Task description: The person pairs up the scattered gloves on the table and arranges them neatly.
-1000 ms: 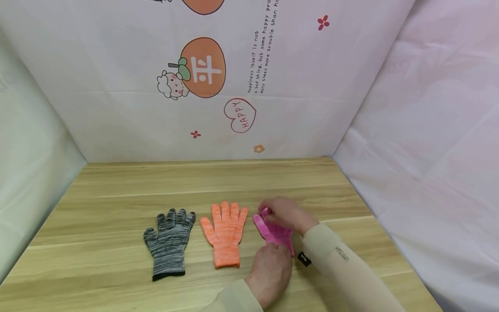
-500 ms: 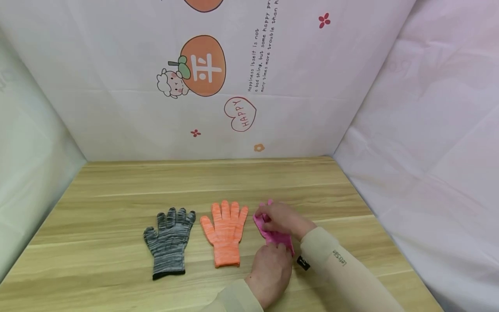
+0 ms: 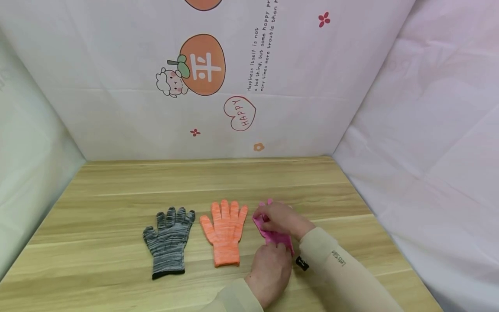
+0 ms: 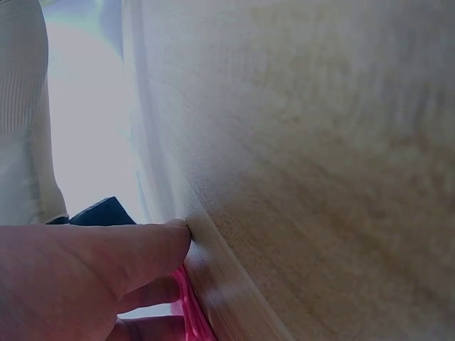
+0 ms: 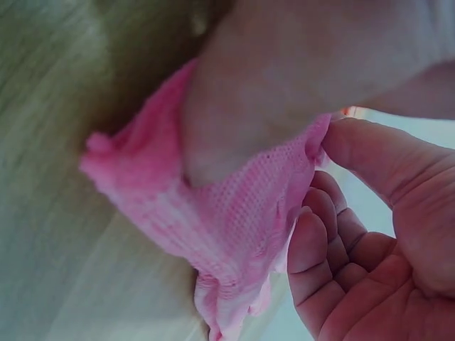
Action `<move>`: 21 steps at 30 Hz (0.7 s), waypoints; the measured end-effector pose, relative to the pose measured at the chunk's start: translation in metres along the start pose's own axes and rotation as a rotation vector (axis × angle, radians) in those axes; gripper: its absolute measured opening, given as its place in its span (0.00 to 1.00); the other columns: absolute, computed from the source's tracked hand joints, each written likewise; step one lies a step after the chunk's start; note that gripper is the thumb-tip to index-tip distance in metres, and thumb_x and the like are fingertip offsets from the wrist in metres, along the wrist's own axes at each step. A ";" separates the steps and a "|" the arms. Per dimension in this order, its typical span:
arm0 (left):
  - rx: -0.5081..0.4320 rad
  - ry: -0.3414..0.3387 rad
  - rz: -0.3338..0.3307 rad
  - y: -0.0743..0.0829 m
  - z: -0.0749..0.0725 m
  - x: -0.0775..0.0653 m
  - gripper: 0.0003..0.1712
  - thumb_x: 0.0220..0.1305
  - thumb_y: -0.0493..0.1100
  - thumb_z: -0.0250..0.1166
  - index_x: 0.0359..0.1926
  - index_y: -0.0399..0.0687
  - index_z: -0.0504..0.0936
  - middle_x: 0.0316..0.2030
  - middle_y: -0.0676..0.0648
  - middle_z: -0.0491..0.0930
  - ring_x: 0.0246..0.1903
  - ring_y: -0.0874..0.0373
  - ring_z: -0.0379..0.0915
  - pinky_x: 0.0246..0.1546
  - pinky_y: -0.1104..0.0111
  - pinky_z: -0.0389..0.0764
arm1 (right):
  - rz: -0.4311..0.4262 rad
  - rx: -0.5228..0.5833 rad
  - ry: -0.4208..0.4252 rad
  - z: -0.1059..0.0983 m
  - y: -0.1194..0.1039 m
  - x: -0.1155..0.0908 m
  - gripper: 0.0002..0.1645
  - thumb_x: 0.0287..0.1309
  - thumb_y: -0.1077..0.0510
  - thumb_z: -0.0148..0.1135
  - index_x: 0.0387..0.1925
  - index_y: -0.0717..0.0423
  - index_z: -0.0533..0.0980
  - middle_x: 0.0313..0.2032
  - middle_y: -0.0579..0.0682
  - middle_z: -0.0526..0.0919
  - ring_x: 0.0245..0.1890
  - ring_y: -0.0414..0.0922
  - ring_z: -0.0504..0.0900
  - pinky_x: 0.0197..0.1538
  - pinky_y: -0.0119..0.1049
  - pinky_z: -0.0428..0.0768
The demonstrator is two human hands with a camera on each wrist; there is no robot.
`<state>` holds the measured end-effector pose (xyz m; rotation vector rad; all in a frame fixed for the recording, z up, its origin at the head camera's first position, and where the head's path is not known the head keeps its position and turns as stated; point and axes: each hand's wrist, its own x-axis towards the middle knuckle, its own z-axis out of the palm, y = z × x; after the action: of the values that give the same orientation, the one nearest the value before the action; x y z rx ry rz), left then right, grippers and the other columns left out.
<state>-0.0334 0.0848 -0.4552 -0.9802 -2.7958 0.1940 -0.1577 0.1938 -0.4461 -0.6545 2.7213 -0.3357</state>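
A pink knit glove (image 3: 277,238) lies on the wooden table, partly covered by both hands. At its cuff, my left hand (image 3: 270,271) holds the fabric down with bent fingers. In the left wrist view, the fingers touch the pink edge (image 4: 193,312) close to the tabletop. My right hand (image 3: 284,219) pinches the glove's thumb side between thumb and fingers, as the right wrist view also shows with the stretched fabric (image 5: 242,206). Left of it, an orange glove (image 3: 226,236) lies flat, fingers spread. Farther left is a grey-black glove (image 3: 170,242), also flat.
A small black tag-like item (image 3: 302,263) sits by the right sleeve (image 3: 347,268). The wooden table (image 3: 187,177) is bounded by a printed white backdrop (image 3: 296,125) behind and white cloth walls (image 3: 436,164) at the sides.
My right hand has lowered from the pink glove's fingertips to its thumb side and now pinches there. The left hand stays at the cuff. The last half second shows almost no motion.
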 end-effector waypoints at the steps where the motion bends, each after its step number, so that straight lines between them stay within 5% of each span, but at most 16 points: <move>1: 0.001 -0.002 0.001 0.000 0.000 0.000 0.09 0.72 0.54 0.62 0.38 0.60 0.86 0.29 0.56 0.76 0.26 0.63 0.73 0.21 0.70 0.73 | 0.005 -0.005 0.000 0.000 0.000 0.000 0.18 0.66 0.54 0.71 0.57 0.41 0.83 0.33 0.39 0.80 0.36 0.42 0.74 0.50 0.52 0.76; 11: -0.126 0.009 -0.032 -0.003 0.003 -0.004 0.07 0.70 0.50 0.64 0.35 0.56 0.85 0.29 0.55 0.80 0.28 0.62 0.76 0.22 0.69 0.76 | 0.007 0.156 0.094 -0.008 0.009 -0.019 0.13 0.66 0.62 0.68 0.51 0.53 0.84 0.42 0.50 0.87 0.43 0.47 0.84 0.48 0.45 0.83; 17: -0.246 -0.075 0.047 -0.023 -0.002 -0.008 0.07 0.74 0.44 0.61 0.43 0.52 0.85 0.37 0.53 0.83 0.37 0.59 0.80 0.35 0.67 0.83 | 0.049 0.089 0.115 -0.011 0.019 -0.041 0.10 0.63 0.63 0.70 0.45 0.53 0.84 0.39 0.48 0.88 0.42 0.46 0.86 0.50 0.46 0.84; 21: -0.299 -0.075 0.070 -0.035 -0.003 -0.011 0.06 0.73 0.41 0.63 0.45 0.50 0.85 0.40 0.52 0.83 0.36 0.58 0.81 0.34 0.67 0.84 | 0.074 0.076 0.094 -0.005 0.024 -0.053 0.10 0.62 0.61 0.72 0.45 0.51 0.84 0.38 0.45 0.87 0.41 0.45 0.86 0.50 0.45 0.84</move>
<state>-0.0458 0.0511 -0.4470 -1.1569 -2.9168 -0.1892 -0.1240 0.2409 -0.4352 -0.5287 2.7973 -0.4596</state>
